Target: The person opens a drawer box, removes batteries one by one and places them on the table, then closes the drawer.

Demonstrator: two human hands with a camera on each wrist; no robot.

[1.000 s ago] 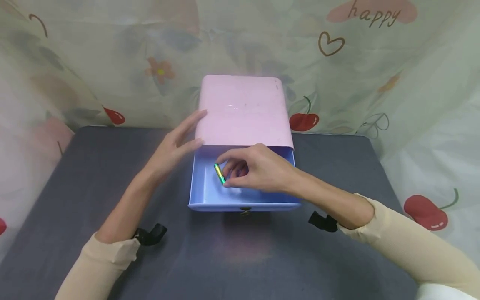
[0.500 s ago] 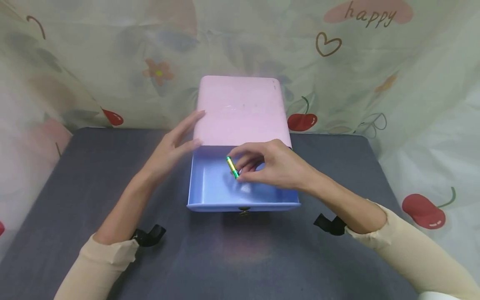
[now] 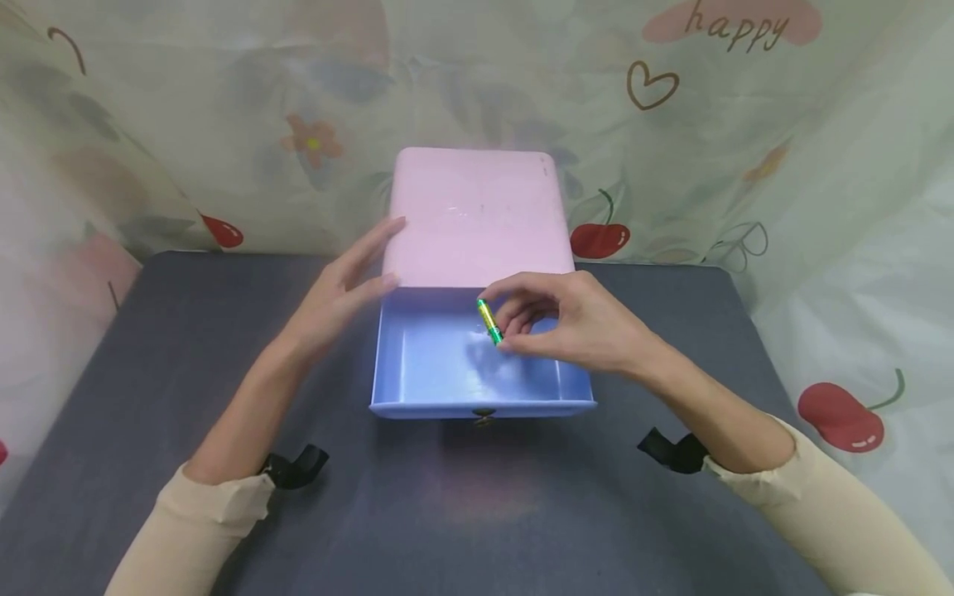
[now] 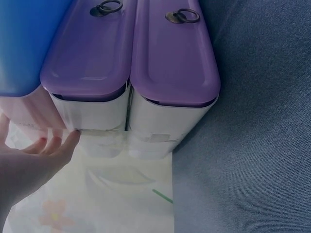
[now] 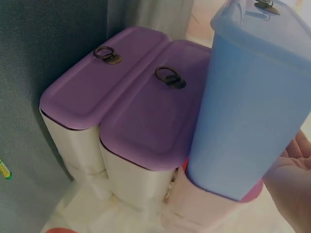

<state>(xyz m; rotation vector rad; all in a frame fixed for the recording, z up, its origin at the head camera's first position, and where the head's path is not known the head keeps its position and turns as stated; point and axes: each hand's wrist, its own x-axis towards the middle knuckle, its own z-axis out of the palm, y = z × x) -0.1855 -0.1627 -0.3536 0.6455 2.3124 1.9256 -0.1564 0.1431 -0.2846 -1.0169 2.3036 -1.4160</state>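
Note:
My right hand [image 3: 577, 319] pinches a green and yellow battery [image 3: 489, 323] between thumb and forefinger. It is above the pulled-out blue drawer [image 3: 428, 364], whose visible floor holds nothing. My left hand [image 3: 335, 294] rests its extended fingertips against the left side of the pink drawer case [image 3: 477, 219]. In the left wrist view, the left hand [image 4: 41, 160] touches the case's side. In the right wrist view, part of the right hand [image 5: 294, 182] shows beside the open blue drawer [image 5: 248, 111]; the held battery is out of sight there.
Two purple drawers [image 5: 150, 116] in white cases are stacked below the pink case, each with a ring pull. Another green and yellow battery [image 5: 5, 170] lies on the dark table [image 3: 358, 513], at the right wrist view's left edge. A printed curtain [image 3: 477, 74] hangs behind.
My right hand has moved right and slightly back over the drawer with the battery, from its left part toward the middle. The left hand and drawer stay in place.

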